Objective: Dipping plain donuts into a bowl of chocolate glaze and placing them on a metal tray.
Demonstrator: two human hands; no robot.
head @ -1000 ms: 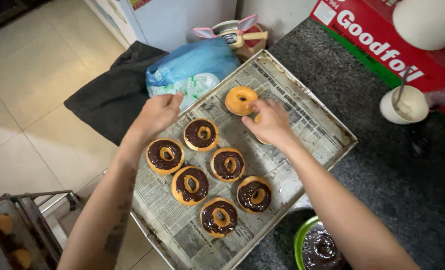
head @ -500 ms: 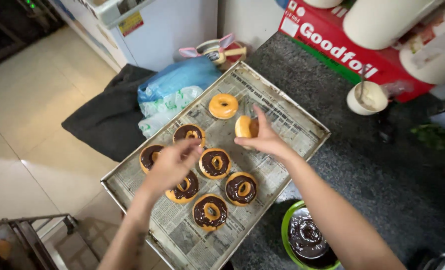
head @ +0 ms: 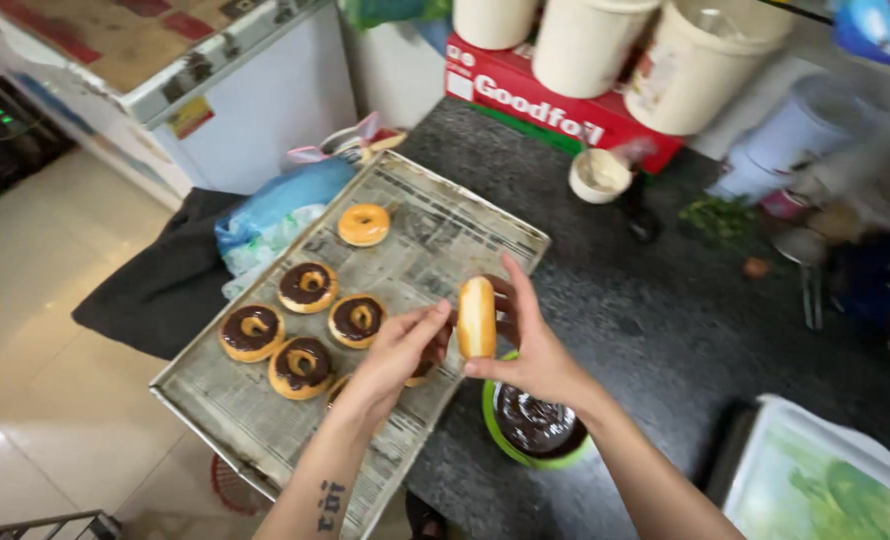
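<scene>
Head view, looking down at a dark stone counter [head: 655, 330]. A plain glazed doughnut [head: 476, 317] is held on edge above the counter, just past the near right corner of a paper-lined baking tray [head: 435, 215] and above a green bowl of dark chocolate [head: 532, 425]. The doughnut is pinched by the right hand [head: 535, 345], thumb below and fingers curled behind it. The left hand [head: 395, 360] is seen beside it, fingers bunched loosely together, their tips touching or nearly touching the doughnut's left face; which of the two cannot be told. A tattoo is visible on the left forearm.

On the tray, four chocolate-topped doughnuts [head: 305, 287] are laid in a loose cluster, and parts of two more are hidden under the left hand. One plain doughnut [head: 364, 224] is set apart near the tray's far edge. Beyond the tray a blue plastic bag [head: 275, 205] is seen lying over a black cloth [head: 155, 290].

Along the back of the counter a long red box [head: 555, 110] is placed, with white buckets [head: 705, 65] stacked on and behind it and a small white cup [head: 599, 175] in front. The right side is blurred. A pale tray [head: 825, 480] is seen at the lower right corner.
</scene>
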